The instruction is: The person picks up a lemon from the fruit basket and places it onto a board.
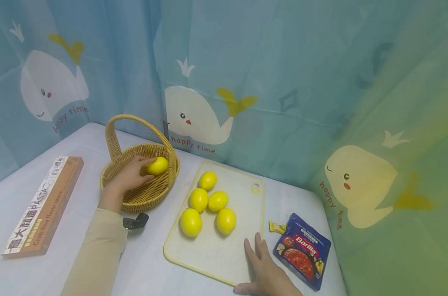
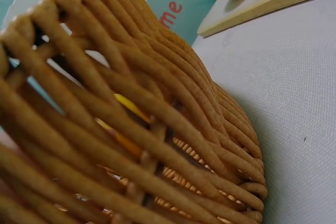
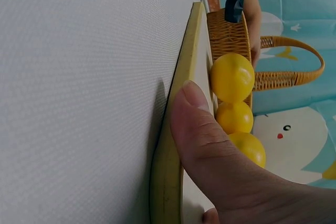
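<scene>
Inside the wicker basket (image 1: 146,201), my left hand (image 1: 132,174) grips a yellow lemon (image 1: 159,166), fingers over its top and thumb lower down. In the left wrist view the basket's woven wall (image 2: 131,82) covers most of the hand and lemon. Several more lemons (image 1: 191,223) lie grouped on a white cutting board (image 1: 212,257) with a yellow edge. My right hand (image 1: 268,269) rests at the board's near right corner with fingers spread. The right wrist view shows its thumb (image 3: 202,124) against the board's edge, with lemons (image 3: 232,78) beyond.
A long pasta box (image 1: 44,207) lies to the left of the basket. Right of the board are a blue Barilla sauce pouch (image 1: 303,250) and a small yellow packet (image 1: 277,227). The basket's tall handle (image 1: 140,119) arches upward. A whale-print curtain (image 1: 283,82) hangs behind the table.
</scene>
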Demonstrator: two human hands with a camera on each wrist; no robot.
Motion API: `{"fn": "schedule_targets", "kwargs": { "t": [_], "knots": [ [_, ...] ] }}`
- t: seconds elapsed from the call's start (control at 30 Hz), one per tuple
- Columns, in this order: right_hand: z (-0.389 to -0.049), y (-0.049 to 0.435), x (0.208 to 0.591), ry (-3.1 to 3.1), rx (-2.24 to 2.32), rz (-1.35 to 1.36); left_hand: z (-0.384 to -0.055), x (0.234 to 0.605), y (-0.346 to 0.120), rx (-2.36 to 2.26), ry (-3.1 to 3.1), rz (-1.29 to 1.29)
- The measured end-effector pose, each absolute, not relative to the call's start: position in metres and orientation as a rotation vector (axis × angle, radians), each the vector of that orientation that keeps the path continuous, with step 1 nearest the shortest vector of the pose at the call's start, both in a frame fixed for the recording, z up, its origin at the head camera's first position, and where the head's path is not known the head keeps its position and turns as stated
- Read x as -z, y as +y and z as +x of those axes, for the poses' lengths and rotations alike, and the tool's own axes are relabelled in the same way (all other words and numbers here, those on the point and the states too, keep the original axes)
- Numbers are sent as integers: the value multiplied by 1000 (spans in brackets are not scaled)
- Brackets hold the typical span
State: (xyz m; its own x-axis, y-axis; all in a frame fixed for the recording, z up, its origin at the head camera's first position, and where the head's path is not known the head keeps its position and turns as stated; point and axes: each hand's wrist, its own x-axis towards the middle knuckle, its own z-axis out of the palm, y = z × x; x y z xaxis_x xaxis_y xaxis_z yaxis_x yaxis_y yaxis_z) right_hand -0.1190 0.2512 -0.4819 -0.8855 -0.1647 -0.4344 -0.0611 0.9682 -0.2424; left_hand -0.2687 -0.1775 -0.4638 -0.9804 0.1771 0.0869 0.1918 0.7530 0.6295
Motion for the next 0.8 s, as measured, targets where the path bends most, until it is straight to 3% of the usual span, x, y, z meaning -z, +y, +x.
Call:
{"fn": "schedule_targets", "kwargs": {
  "t": [0.8],
  "knots": [
    [-119, 251, 483, 2668, 282, -188, -272, 468, -175, 1039, -2909, -509]
  ]
}}
